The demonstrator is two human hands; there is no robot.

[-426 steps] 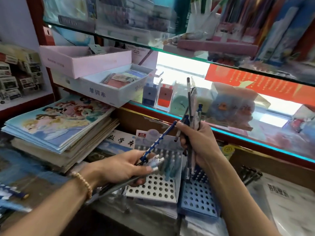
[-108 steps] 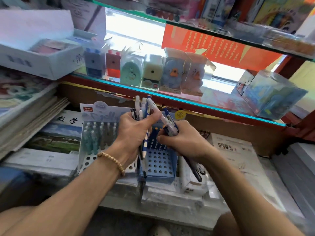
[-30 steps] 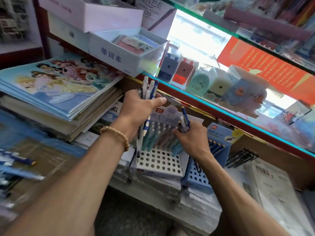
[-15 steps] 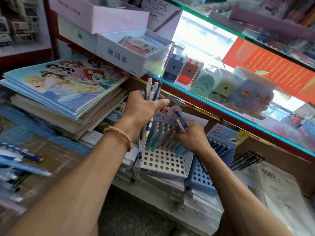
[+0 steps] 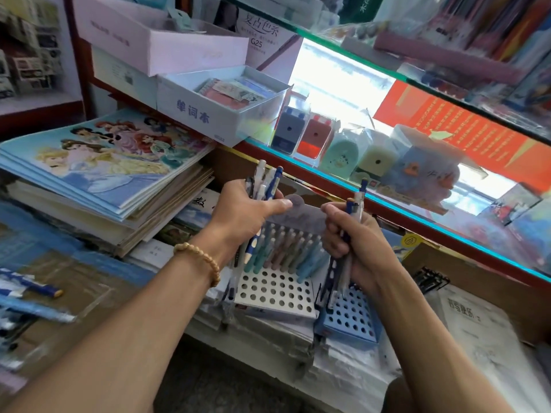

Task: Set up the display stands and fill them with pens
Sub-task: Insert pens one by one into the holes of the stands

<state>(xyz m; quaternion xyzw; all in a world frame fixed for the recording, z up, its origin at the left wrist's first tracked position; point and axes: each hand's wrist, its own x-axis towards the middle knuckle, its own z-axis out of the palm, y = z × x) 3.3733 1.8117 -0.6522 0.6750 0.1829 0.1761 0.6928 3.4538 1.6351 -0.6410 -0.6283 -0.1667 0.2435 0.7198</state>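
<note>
A glass shelf [image 5: 417, 210] with a bright turquoise edge and a red frame runs diagonally across the upper right, smooth and reflective, carrying boxy plastic pencil sharpeners [image 5: 313, 138] in grey, red, mint and pale yellow. To the left lies a thick stack of glossy picture books [image 5: 98, 174], the top cover printed with cartoon princesses, the page edges below it cream and slightly fanned. Above it sit matt cardboard boxes: a pink one [image 5: 167, 46] and a white open-topped box [image 5: 208, 105] with blue characters on its side.

On the low ledge in the middle stands the white display stand [image 5: 274, 293], a flat card tray punched with a regular grid of round holes; its back rows are filled with slim pastel pens [image 5: 286, 248] in teal, pink and grey-green that lean together, while the front rows of holes are bare. Just beside it on the right sits the blue display stand [image 5: 348, 320], the same perforated shape, partly hidden behind the right wrist.

The left hand [image 5: 247, 210], a beaded bracelet [image 5: 199, 260] on its wrist, has its fingers curled round a bundle of pens [image 5: 265, 183], white and dark blue barrels fanning out above the fist and a blue dotted one showing below. The right hand [image 5: 354, 242] grips a smaller bunch of pens [image 5: 356, 204] upright over the blue stand, tips poking out below the palm.
</note>
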